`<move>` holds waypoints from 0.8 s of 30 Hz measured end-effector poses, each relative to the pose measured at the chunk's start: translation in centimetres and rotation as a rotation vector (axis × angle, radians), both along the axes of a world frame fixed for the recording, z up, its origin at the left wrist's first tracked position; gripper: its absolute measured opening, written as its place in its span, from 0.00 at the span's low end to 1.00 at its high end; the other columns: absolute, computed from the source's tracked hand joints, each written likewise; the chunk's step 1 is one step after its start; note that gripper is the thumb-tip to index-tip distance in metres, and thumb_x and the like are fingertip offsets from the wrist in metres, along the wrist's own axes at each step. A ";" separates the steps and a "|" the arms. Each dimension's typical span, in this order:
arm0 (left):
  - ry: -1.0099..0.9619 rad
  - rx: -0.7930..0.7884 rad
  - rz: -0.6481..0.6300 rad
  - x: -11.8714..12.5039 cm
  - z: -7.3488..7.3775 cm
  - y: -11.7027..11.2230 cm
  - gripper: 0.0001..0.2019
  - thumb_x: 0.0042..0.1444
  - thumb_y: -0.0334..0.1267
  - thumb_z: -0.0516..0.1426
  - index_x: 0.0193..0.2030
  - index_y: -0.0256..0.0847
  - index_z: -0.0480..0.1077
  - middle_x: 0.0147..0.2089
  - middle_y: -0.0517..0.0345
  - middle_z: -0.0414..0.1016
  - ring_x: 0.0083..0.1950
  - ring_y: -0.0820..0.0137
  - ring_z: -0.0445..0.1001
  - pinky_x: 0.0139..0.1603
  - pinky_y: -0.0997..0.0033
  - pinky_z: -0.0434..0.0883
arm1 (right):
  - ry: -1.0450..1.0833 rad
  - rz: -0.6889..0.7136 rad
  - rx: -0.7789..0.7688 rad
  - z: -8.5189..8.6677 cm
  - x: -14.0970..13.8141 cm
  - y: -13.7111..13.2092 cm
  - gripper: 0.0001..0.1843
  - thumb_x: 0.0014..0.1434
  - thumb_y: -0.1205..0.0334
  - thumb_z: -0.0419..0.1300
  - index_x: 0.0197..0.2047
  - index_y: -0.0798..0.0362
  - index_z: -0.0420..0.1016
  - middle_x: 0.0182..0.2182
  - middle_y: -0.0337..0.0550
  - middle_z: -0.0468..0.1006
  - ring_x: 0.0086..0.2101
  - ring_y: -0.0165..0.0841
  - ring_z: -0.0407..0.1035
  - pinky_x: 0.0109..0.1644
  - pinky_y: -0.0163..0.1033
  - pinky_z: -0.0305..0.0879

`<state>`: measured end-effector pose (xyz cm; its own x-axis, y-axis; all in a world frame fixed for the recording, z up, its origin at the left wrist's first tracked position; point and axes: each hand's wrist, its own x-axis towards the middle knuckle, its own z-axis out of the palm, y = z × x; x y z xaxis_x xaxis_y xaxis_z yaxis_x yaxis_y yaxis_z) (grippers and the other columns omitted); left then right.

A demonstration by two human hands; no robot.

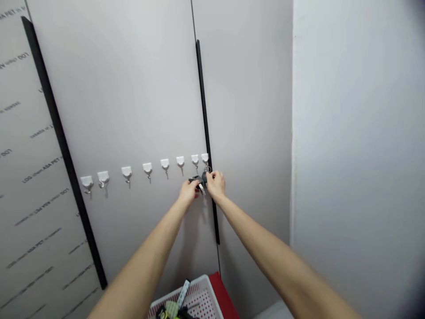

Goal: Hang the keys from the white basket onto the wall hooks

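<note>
A bunch of keys [202, 189] with dark fobs and a metal ring hangs between my two hands, just under the rightmost white hook [205, 158]. My left hand [188, 192] is closed on a dark part of the bunch, with a silver key pointing down beside its fingers. From the right, my right hand [216, 183] pinches the dark round fob near the ring. The ring is close to the hook's metal tip; whether it is on the hook I cannot tell.
Several more white adhesive hooks [147, 168] run leftward along the cabinet door [133, 88]. Long black handles [203, 97] edge the doors. Below stands a white plastic basket [215, 301] holding small tools, on something red [224, 296]. A pale wall [352, 133] rises on the right.
</note>
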<state>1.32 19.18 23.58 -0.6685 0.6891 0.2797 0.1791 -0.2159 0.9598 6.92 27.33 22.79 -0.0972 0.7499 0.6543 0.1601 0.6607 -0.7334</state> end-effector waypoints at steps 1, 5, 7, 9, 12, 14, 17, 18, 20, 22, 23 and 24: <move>-0.040 0.034 -0.017 0.3 -0.9 0.7 0.06 0.38 0.36 0.50 0.24 0.36 0.62 0.21 0.62 0.64 0.21 0.79 0.63 0.21 0.79 0.60 | -0.003 -0.024 0.042 -0.5 -0.2 -0.1 0.07 0.44 0.60 0.44 0.19 0.53 0.55 0.25 0.44 0.64 0.33 0.33 0.57 0.39 0.37 0.52; -0.241 0.183 -0.132 1.7 -2.1 3.0 0.08 0.41 0.38 0.48 0.28 0.36 0.61 0.23 0.63 0.65 0.22 0.79 0.63 0.23 0.79 0.60 | 0.033 -0.040 0.013 -0.6 -0.2 -0.1 0.07 0.45 0.61 0.43 0.21 0.53 0.57 0.27 0.45 0.65 0.33 0.32 0.58 0.39 0.37 0.52; -0.284 0.244 -0.180 2.2 -1.2 3.7 0.08 0.41 0.38 0.49 0.28 0.36 0.61 0.22 0.64 0.63 0.21 0.80 0.61 0.22 0.79 0.60 | 0.056 0.036 -0.026 0.4 0.1 0.3 0.08 0.46 0.60 0.43 0.22 0.53 0.58 0.25 0.42 0.66 0.29 0.30 0.59 0.35 0.35 0.54; -0.255 0.311 -0.186 2.6 0.6 4.0 0.08 0.41 0.37 0.49 0.28 0.35 0.61 0.21 0.64 0.62 0.20 0.81 0.60 0.21 0.81 0.59 | 0.073 0.111 -0.002 2.2 0.5 0.6 0.09 0.46 0.58 0.43 0.23 0.53 0.58 0.23 0.39 0.66 0.27 0.28 0.59 0.32 0.33 0.55; -0.193 0.404 -0.138 2.9 4.2 3.7 0.08 0.43 0.37 0.48 0.29 0.35 0.61 0.21 0.64 0.62 0.21 0.81 0.60 0.21 0.82 0.59 | 0.104 0.132 0.070 5.8 0.8 0.5 0.10 0.46 0.57 0.44 0.22 0.53 0.59 0.22 0.36 0.65 0.25 0.27 0.59 0.31 0.32 0.54; -0.178 0.425 -0.102 2.9 5.9 2.8 0.08 0.44 0.38 0.47 0.30 0.36 0.61 0.22 0.64 0.61 0.20 0.82 0.61 0.21 0.81 0.60 | 0.120 0.156 0.122 7.5 0.8 -0.2 0.10 0.46 0.57 0.44 0.22 0.54 0.60 0.21 0.35 0.64 0.25 0.26 0.58 0.30 0.31 0.54; -0.169 0.376 -0.082 2.2 4.8 0.2 0.09 0.43 0.39 0.47 0.31 0.38 0.61 0.23 0.64 0.62 0.20 0.82 0.61 0.21 0.80 0.61 | 0.112 0.277 0.171 6.2 0.8 -2.3 0.10 0.46 0.57 0.44 0.23 0.54 0.59 0.19 0.34 0.62 0.23 0.24 0.57 0.29 0.30 0.54; -0.167 0.334 -0.074 1.9 3.2 -0.9 0.09 0.43 0.39 0.48 0.30 0.38 0.61 0.23 0.65 0.62 0.19 0.82 0.61 0.21 0.80 0.61 | 0.096 0.326 0.159 4.5 0.7 -3.2 0.09 0.46 0.58 0.45 0.22 0.54 0.58 0.19 0.34 0.61 0.23 0.24 0.56 0.29 0.29 0.54; -0.171 0.204 -0.041 1.3 -1.7 -3.5 0.09 0.41 0.39 0.49 0.29 0.37 0.61 0.21 0.65 0.62 0.18 0.82 0.60 0.20 0.80 0.61 | 0.030 0.425 0.079 -0.7 0.7 -5.2 0.09 0.46 0.58 0.45 0.21 0.55 0.58 0.18 0.34 0.60 0.22 0.23 0.56 0.27 0.29 0.53; -0.186 0.017 -0.003 1.1 -7.6 -6.3 0.09 0.40 0.39 0.50 0.28 0.35 0.61 0.18 0.65 0.61 0.17 0.82 0.59 0.18 0.81 0.59 | -0.091 0.508 -0.060 -7.0 1.1 -7.4 0.09 0.45 0.60 0.46 0.19 0.55 0.57 0.17 0.34 0.60 0.21 0.23 0.55 0.26 0.29 0.53; -0.194 -0.077 0.020 1.2 -10.5 -7.7 0.10 0.40 0.39 0.50 0.28 0.35 0.62 0.17 0.65 0.61 0.16 0.81 0.58 0.18 0.81 0.58 | -0.156 0.534 -0.138 -10.0 1.3 -8.4 0.09 0.45 0.60 0.45 0.18 0.55 0.56 0.16 0.34 0.59 0.20 0.23 0.55 0.25 0.29 0.53; -0.200 -0.167 0.030 1.3 -13.2 -9.0 0.10 0.39 0.39 0.51 0.28 0.35 0.62 0.16 0.66 0.60 0.16 0.81 0.58 0.17 0.81 0.57 | -0.236 0.557 -0.205 -12.7 1.7 -9.2 0.09 0.45 0.61 0.45 0.18 0.55 0.57 0.16 0.34 0.60 0.20 0.23 0.55 0.25 0.29 0.53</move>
